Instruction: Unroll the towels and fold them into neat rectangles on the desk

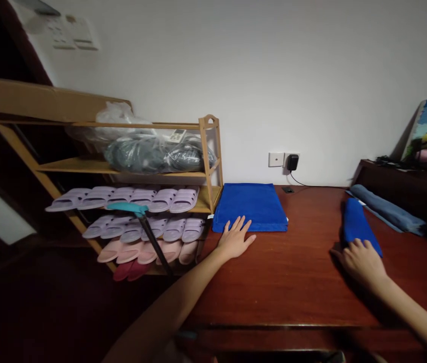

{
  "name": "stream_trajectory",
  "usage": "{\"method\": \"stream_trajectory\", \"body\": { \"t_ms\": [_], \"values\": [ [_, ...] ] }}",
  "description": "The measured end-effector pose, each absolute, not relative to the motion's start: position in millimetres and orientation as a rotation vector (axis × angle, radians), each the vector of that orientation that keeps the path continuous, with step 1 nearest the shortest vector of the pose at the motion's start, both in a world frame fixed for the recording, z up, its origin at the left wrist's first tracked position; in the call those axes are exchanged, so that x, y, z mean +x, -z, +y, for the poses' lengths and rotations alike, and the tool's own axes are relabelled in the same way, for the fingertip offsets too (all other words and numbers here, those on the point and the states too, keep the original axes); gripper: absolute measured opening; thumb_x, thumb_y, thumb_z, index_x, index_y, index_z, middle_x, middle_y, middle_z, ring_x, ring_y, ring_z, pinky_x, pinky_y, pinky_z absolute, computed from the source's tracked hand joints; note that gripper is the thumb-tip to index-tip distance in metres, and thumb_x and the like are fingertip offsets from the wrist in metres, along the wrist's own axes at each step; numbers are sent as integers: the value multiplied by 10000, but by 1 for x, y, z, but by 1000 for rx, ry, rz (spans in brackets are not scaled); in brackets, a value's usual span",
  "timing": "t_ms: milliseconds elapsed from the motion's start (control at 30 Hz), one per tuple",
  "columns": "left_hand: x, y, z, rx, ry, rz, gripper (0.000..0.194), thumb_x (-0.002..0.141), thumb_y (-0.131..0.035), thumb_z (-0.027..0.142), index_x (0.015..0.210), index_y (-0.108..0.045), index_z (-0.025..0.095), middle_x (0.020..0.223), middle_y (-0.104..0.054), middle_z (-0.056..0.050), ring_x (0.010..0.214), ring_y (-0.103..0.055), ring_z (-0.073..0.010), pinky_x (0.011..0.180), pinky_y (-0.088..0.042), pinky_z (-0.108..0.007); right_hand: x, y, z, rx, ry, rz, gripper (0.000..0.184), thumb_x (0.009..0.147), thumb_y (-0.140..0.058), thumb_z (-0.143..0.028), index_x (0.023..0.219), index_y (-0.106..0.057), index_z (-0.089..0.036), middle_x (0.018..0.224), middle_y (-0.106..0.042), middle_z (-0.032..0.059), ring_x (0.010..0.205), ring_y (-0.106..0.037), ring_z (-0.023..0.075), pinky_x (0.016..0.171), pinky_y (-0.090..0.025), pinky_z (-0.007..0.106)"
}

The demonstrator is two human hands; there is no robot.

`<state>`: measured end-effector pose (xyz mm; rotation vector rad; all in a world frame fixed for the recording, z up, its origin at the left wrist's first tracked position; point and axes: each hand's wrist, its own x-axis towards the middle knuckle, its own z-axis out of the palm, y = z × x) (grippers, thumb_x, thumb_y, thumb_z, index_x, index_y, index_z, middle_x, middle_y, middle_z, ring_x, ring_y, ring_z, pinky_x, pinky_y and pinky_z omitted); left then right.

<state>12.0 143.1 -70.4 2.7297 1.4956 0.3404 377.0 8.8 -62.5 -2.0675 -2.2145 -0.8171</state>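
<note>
A square stack of folded blue cloths [250, 201] lies on the reddish-brown wooden table [274, 282], close to the wall. My left hand [235, 239] has its fingers spread, the tips resting on the stack's front edge and the thumb on the wood. To the right, a narrow folded blue cloth [359, 224] is gripped at its near end by my right hand [363, 262], whose fingers are curled over it. Beyond it lies a rolled grey-blue cloth [391, 207]. Whether the far end of the gripped cloth touches the table I cannot tell.
Left of the table stands a wooden rack [209, 166] with lilac slippers [162, 200], pink slippers [140, 252] and a plastic-wrapped bundle [153, 154]. A teal-topped pole [128, 207] leans before it. A black plug [292, 162] trails a cable along the wall. A dark raised ledge [406, 184] borders the right.
</note>
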Motion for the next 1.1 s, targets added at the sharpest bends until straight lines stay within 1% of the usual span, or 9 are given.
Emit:
{"method": "stream_trajectory", "body": {
  "t_ms": [67,200,367,500,633,700,800,967,1100],
  "values": [
    [12,71,144,2732,-325,1507,614,940,-284,550,1460,-280,223,1540,-194,-97,1421,-120,-242,1111,-116,-530,341,55,-16,-2037,868,-2360,339,896,-450,-264,694,-706,-173,683,-652,130,748,-574,257,678,-337,370],
    [12,67,143,2745,-296,1519,599,946,-306,525,1460,-279,219,1540,-183,-112,1418,-135,-258,1103,-143,-533,312,31,-42,-2054,840,-2197,422,921,-391,-417,751,-693,-176,722,-661,113,733,-595,238,687,-379,354],
    [12,55,129,2855,-348,1460,515,961,-370,371,1437,-321,180,1540,-174,-134,1418,-132,-249,1095,-199,-502,352,35,-27,-2372,694,-1758,580,912,-285,-512,1297,-519,-147,1286,-522,216,1095,-543,355,757,-442,449],
    [17,36,89,2935,-307,1321,425,939,-392,205,1356,-443,149,1526,-221,-145,1408,-171,-269,1095,-213,-496,346,59,-34,-2286,332,-1928,554,891,-316,-499,1335,-491,-219,1303,-521,194,1108,-559,347,786,-467,482],
    [27,12,13,2758,-334,1029,502,959,-351,448,1410,-370,228,1493,-327,-96,1333,-362,-248,1059,-327,-449,295,56,-71,-2055,210,-1959,607,886,-348,-522,1419,-377,-232,1248,-572,175,978,-635,324,730,-511,435],
    [31,9,-24,2731,-330,822,746,862,-432,637,1471,-233,254,1528,-241,-88,1359,-311,-268,1066,-330,-440,278,46,-83,-1943,58,-2008,605,917,-326,-468,1479,-223,-268,1185,-627,112,934,-659,268,680,-529,361],
    [32,21,-57,2777,-325,740,844,806,-510,661,1484,-177,284,1547,-163,-71,1393,-199,-324,1081,-282,-511,284,36,-79,-1779,4,-2111,561,933,-319,-328,1479,-193,-305,1182,-636,50,1005,-636,204,771,-519,319],
    [15,31,-62,2855,-341,847,706,836,-585,268,1461,-258,277,1538,-198,-65,1388,-220,-322,1069,-311,-490,332,52,-44,-1617,270,-2362,705,776,-360,-111,1450,-284,-302,1470,-357,56,1340,-326,263,969,-372,480],
    [-16,21,-52,2811,-393,921,707,739,-515,78,1400,-375,287,1470,-379,-27,1306,-398,-247,1047,-369,-404,341,65,-42,-1617,237,-2406,668,802,-408,-183,1452,-283,-268,1328,-508,111,1175,-474,256,939,-367,471]
  ]
}}
